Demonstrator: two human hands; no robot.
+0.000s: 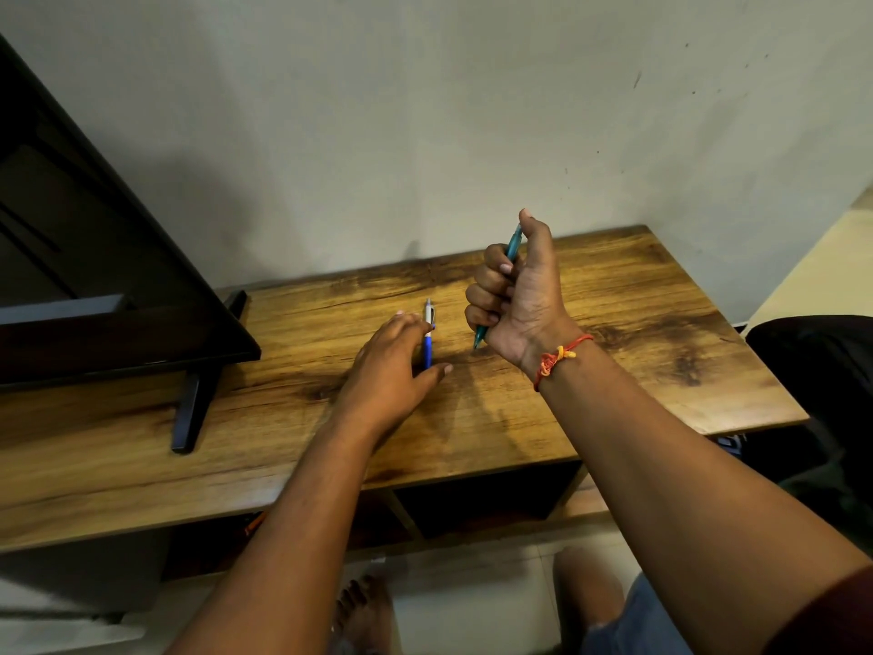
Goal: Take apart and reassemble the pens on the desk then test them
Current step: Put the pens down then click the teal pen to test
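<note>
A blue and silver pen (428, 340) lies on the wooden desk (614, 352), pointing away from me. My left hand (392, 366) rests over it with straight fingers spread, the thumb on the pen's right side and the other fingers on its left. My right hand (512, 290) is raised above the desk and grips a teal pen (512, 245) in a fist. That pen stands nearly upright, its thumb-side end at the top and its tip poking out below the fist. A red thread band circles the right wrist.
A black monitor (94, 276) on a dark stand (193, 408) fills the desk's left side. A grey wall rises behind the desk. Open shelves sit under the desktop. A dark chair (812, 371) stands at the right.
</note>
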